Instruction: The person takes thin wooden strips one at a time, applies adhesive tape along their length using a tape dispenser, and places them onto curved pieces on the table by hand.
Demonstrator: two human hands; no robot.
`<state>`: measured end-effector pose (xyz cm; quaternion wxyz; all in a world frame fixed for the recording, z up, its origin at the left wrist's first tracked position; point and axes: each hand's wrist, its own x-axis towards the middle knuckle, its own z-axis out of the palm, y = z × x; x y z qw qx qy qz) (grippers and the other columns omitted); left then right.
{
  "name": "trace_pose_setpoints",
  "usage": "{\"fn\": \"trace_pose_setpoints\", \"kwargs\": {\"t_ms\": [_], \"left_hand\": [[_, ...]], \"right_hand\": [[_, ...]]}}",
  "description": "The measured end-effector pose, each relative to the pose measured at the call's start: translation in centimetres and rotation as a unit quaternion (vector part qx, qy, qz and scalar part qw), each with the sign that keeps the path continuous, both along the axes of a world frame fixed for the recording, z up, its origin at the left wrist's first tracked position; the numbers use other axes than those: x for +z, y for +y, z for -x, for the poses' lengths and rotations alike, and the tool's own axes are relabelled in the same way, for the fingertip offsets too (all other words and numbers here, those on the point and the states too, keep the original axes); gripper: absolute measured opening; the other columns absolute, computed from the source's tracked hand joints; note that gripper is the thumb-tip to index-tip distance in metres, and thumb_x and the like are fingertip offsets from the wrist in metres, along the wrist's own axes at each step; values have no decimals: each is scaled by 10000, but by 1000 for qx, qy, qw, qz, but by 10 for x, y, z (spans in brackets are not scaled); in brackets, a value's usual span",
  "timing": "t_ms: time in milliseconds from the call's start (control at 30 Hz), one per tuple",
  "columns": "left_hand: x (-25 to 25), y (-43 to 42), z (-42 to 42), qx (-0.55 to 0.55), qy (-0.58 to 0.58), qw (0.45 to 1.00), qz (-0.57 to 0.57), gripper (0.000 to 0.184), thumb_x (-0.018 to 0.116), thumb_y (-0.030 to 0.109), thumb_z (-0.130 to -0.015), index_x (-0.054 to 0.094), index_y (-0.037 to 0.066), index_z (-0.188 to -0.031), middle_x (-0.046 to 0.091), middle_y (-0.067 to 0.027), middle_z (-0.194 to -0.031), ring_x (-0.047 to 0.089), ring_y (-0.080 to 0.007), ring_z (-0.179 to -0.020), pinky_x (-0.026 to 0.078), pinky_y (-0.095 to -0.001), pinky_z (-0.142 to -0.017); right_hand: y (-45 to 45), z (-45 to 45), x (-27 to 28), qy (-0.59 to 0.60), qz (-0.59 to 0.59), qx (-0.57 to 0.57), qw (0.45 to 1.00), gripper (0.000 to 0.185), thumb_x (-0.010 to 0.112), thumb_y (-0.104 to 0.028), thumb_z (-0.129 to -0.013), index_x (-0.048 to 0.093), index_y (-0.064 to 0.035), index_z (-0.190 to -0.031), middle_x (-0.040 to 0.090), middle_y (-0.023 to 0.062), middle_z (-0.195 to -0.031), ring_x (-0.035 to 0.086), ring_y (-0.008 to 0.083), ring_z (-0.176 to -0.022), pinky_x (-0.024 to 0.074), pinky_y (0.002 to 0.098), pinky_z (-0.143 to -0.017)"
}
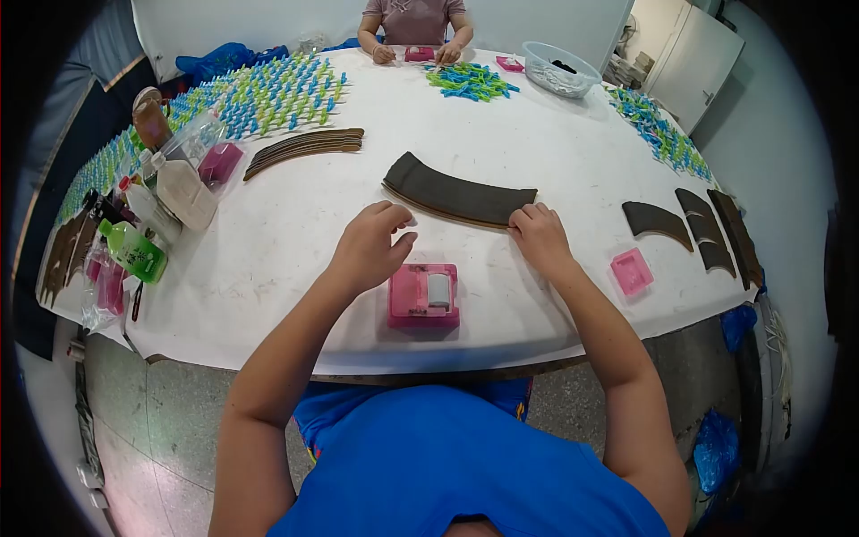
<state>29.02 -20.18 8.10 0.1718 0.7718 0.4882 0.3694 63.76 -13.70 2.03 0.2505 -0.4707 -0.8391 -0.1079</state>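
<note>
A dark, curved foam-like strip (456, 190) with a tan lower edge lies across the middle of the table; whether it is one piece or a stack is hard to tell. My right hand (540, 238) pinches its right end. Just below its left end is my left hand (369, 246), thumb and fingers apart, holding nothing. Between my forearms, near the table's front edge, sits a pink block-shaped holder (413, 294) with a pale grey piece (438, 291) set in its right side.
More curved strips (304, 147) lie at left and dark pieces (658, 219) at right, near a small pink tray (632, 272). Bottles (183, 192) crowd the left edge. Blue and green plastic pieces (470, 82) lie before a person (416, 22) opposite, beside a clear tub (559, 72).
</note>
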Motion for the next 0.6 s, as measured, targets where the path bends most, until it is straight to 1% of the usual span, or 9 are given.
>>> {"fn": "trace_pose_setpoints", "kwargs": {"t_ms": [100, 200, 267, 300, 367, 433, 500, 567, 600], "left_hand": [[2, 1, -9, -22, 9, 998, -51, 188, 777, 98, -916, 700, 12, -1065, 700, -132, -1015, 706, -282, -943, 578, -398, -808], [6, 1, -17, -31, 16, 999, -27, 197, 773, 94, -907, 703, 21, -1076, 704, -130, -1054, 701, -305, -999, 579, -405, -846], [7, 2, -20, -46, 53, 993, -94, 197, 783, 96, -895, 711, 35, -1068, 703, -130, -1092, 694, -321, -1033, 557, -408, -936], [8, 3, -25, -40, 53, 993, -93, 197, 783, 96, -895, 711, 35, -1068, 703, -130, -1092, 694, -321, -1033, 557, -408, -936], [7, 3, -32, -30, 89, 962, -258, 167, 785, 117, -896, 726, 68, -1045, 713, -114, -1037, 687, -313, -1049, 521, -412, -1008], [8, 3, -30, -45, 111, 964, -236, 136, 780, 128, -900, 729, 81, -1017, 711, -102, -987, 686, -302, -1018, 514, -414, -997], [14, -2, -29, -65, 129, 967, -211, 106, 775, 138, -904, 732, 94, -990, 709, -90, -938, 685, -291, -986, 508, -416, -986], [28, -12, -18, -57, 191, 962, -185, 79, 765, 147, -907, 714, 88, -923, 681, -79, -842, 674, -280, -921, 519, -433, -904], [32, -15, -13, -65, 205, 959, -186, 77, 756, 121, -885, 694, 76, -882, 666, -87, -855, 670, -276, -887, 520, -434, -842]], "right_hand": [[2, -1, 5, -17, 6, 20, 1000, 125, 789, -119, -868, 674, -112, -917, 641, 35, -938, 633, 270, -981, 505, 431, -858], [-6, 5, 16, -35, 29, 19, 999, 125, 781, -108, -880, 663, -95, -921, 645, 49, -940, 634, 290, -968, 513, 439, -853], [-13, 14, 29, -15, 40, 44, 998, 125, 766, -78, -894, 648, -70, -932, 648, 69, -936, 635, 304, -939, 527, 442, -832], [-19, 21, 41, -16, 41, 50, 998, 125, 766, -78, -894, 648, -70, -932, 648, 69, -936, 635, 304, -939, 527, 442, -832], [-38, 45, 70, 5, 61, 106, 992, 130, 758, -53, -901, 633, -47, -935, 646, 88, -923, 633, 312, -913, 536, 439, -808], [-58, 66, 97, 38, 73, 128, 988, 136, 761, -54, -904, 629, -42, -932, 648, 94, -915, 636, 313, -909, 537, 437, -795], [-68, 75, 103, 70, 87, 145, 983, 142, 764, -54, -907, 624, -38, -928, 650, 99, -908, 638, 315, -905, 538, 435, -782], [-69, 79, 101, 125, 104, 162, 973, 138, 774, -83, -925, 649, -32, -953, 668, 108, -887, 661, 303, -864, 544, 421, -740], [-70, 80, 99, 125, 111, 159, 973, 138, 774, -83, -925, 649, -32, -953, 668, 108, -887, 661, 303, -864, 544, 421, -740]]}}
